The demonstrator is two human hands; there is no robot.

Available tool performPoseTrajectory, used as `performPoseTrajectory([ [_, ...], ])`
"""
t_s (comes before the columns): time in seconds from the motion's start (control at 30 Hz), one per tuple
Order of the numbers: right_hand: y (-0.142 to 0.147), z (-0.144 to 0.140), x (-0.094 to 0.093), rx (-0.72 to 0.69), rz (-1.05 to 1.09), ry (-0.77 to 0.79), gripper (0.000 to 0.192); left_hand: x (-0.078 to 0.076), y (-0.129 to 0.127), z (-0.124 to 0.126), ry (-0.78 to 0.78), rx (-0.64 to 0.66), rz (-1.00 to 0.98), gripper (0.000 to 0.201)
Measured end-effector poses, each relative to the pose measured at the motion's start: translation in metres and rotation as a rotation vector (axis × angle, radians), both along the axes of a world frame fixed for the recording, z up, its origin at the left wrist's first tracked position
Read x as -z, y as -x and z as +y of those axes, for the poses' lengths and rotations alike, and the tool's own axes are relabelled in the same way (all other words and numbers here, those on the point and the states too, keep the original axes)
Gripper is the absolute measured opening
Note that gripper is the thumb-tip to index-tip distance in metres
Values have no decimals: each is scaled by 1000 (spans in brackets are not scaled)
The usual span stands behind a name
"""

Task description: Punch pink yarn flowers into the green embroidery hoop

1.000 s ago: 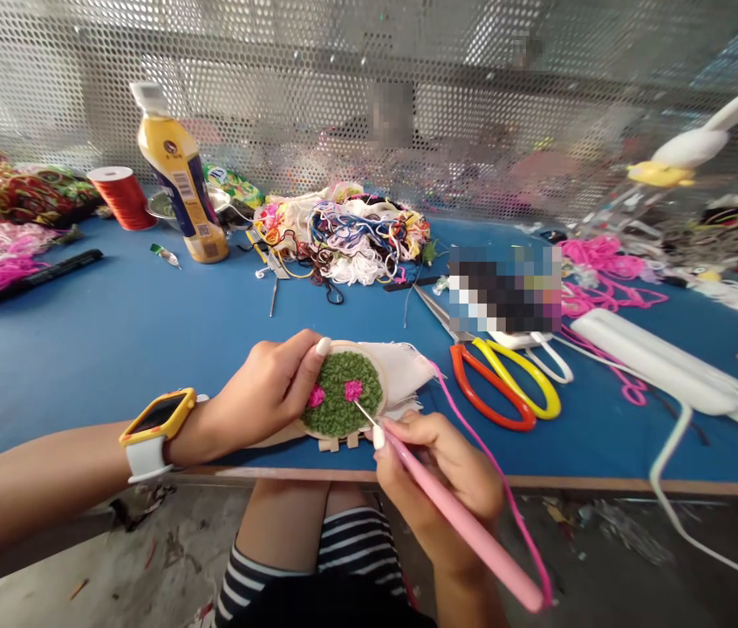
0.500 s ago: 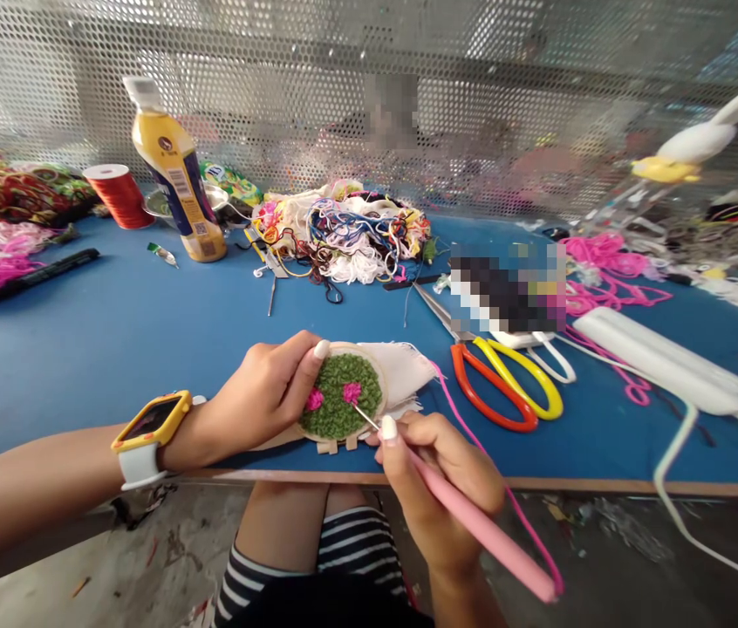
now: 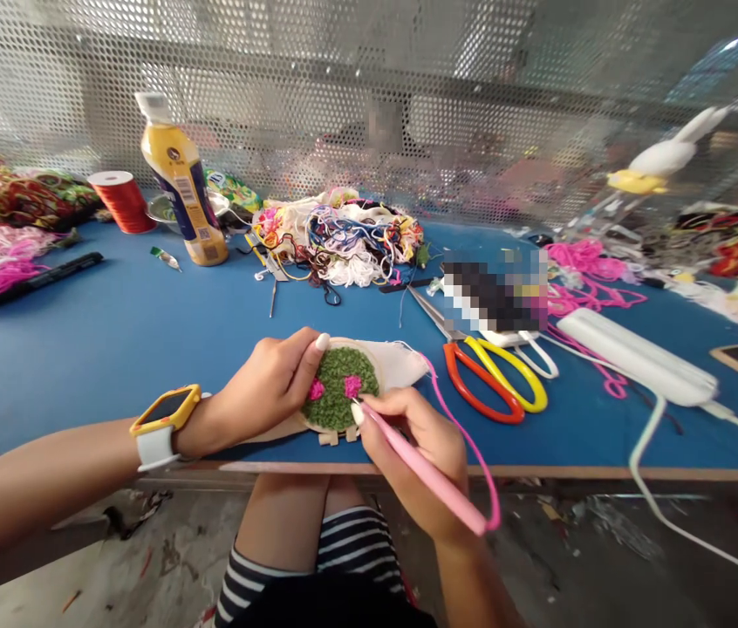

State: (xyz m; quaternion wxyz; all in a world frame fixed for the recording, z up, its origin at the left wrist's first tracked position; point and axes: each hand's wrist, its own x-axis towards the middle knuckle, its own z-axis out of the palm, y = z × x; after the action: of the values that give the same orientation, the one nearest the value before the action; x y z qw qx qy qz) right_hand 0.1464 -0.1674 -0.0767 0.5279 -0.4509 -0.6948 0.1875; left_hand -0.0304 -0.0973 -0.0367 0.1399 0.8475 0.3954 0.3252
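My left hand [image 3: 277, 384] grips the left side of an embroidery hoop [image 3: 336, 427], thumb on its upper rim and fingers out of sight. Green looped pile [image 3: 341, 362] fills the hoop, with two bright pink patches [image 3: 352, 386] in it. In my right hand [image 3: 421, 445] is a pink punch needle [image 3: 431, 480], pinched near its tip. That tip meets the pile just below the right pink patch, its needle mostly hidden. Pink yarn [image 3: 474, 442] leaves the tool's back end and loops up toward the white fabric [image 3: 401, 362] beyond the hoop.
Scissors [image 3: 500, 384] with red and yellow handles lie right of the hoop, near a white power strip [image 3: 637, 358] with cables. Behind are a yarn heap [image 3: 356, 235], a drink bottle [image 3: 186, 192] and a red thread spool [image 3: 120, 202]. A perforated metal panel [image 3: 264, 113] closes the back.
My right hand has moved up and left, bringing the punch needle down into the pile, so less of its metal shaft shows. My left hand keeps its grip on the hoop.
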Motion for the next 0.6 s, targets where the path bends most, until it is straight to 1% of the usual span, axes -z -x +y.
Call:
performPoseTrajectory([
  [0.07, -6, -5, 4, -20, 90, 23, 14, 1, 0, 2, 16, 14, 3, 30],
  [0.13, -11, -7, 6, -74, 141, 35, 16, 3, 1, 3, 20, 18, -4, 31],
  [0.23, -15, -5, 6, -170, 178, 47, 17, 3, 1, 2, 20, 9, -19, 32],
  [0.3, -16, -3, 5, -185, 186, 43, 17, 3, 0, 2, 27, 11, -19, 32],
  [0.37, -15, -3, 5, -155, 181, 46, 16, 1, 0, 1, 34, 14, -16, 31],
  [0.5, -11, -9, 7, -8, 175, 62, 26, 0, 0, 1, 21, 24, -20, 30],
  [0.6, -11, -12, 10, 9, 221, 43, 19, 2, 0, 2, 14, 19, -21, 31],
])
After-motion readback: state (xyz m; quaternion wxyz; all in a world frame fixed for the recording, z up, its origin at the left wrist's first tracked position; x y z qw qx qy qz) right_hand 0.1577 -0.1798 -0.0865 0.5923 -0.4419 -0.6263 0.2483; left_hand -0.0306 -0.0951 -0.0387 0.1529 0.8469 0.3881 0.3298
